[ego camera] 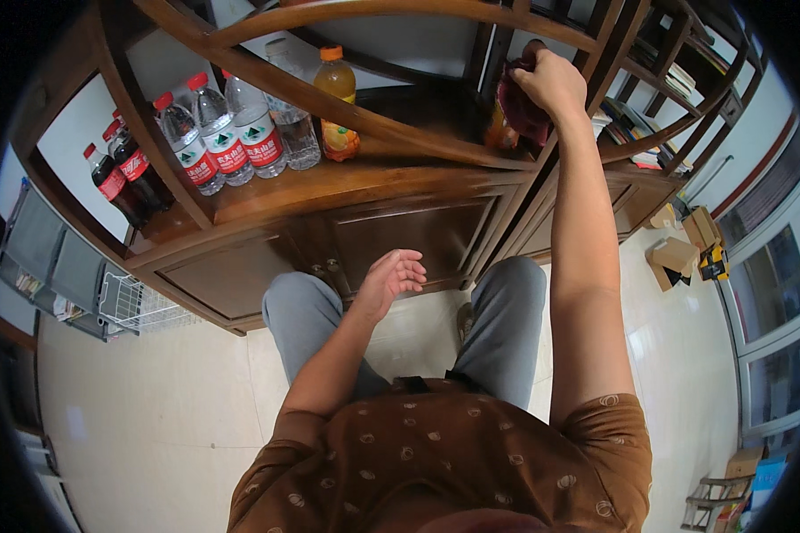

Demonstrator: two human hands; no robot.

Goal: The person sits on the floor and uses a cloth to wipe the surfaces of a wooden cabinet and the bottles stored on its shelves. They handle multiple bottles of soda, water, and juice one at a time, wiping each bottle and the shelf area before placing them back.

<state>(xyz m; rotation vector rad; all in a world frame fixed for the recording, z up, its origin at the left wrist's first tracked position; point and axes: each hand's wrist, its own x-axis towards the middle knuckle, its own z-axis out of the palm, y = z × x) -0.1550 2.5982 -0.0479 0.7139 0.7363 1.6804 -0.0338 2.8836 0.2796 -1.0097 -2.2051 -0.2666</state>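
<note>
My right hand grips a dark red cloth at the right end of a wooden shelf. Orange parts of what looks like a drink bottle show below and beside the cloth, which hides the rest; whether my fingers also hold it, I cannot tell. My left hand hangs in the air before the cabinet doors, fingers apart and holding nothing. Left of the cloth on the same shelf stand an orange-capped juice bottle, a clear bottle and several red-capped water bottles.
Dark cola bottles stand in the left compartment. A curved wooden bar crosses in front of the shelf. Books fill shelves to the right. Cardboard boxes sit on the floor at right, a white wire basket at left.
</note>
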